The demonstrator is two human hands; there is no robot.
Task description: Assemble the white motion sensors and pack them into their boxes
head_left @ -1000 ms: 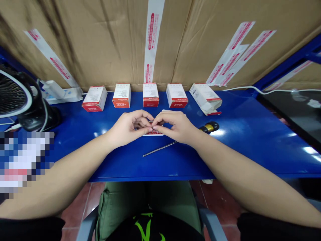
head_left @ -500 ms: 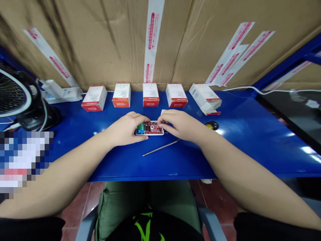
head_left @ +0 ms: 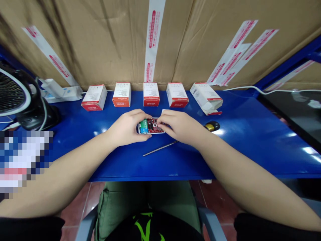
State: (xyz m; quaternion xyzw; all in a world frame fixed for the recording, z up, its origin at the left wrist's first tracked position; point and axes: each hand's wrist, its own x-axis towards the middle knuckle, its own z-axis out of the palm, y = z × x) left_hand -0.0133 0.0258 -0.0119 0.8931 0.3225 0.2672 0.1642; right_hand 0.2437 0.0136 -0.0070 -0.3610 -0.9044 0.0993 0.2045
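Note:
An uncovered white-cased electronic device with a red circuit board [head_left: 151,126] and a green and blue battery [head_left: 143,126] lies at the middle of the blue table. My left hand [head_left: 130,129] grips its left end, thumb along the near edge and fingers on the far edge. With thumb and fingertips pinched together, my right hand [head_left: 177,125] touches the right part of the board, beside a small round white component. Whatever is in that pinch is too small to make out. Under my right hand a screwdriver [head_left: 160,148] lies on the table, its middle hidden.
Several red and white boxes [head_left: 151,93] stand in a row along the cardboard wall [head_left: 120,40]; the rightmost box [head_left: 207,97] has its flap open. A black fan [head_left: 15,97] and a white power strip [head_left: 62,94] are at the left. A dark panel [head_left: 291,113] lies right.
The device has shifted slightly right and tilted a little in my left hand. My right fingertips have moved slightly left over the board, nearer the round component.

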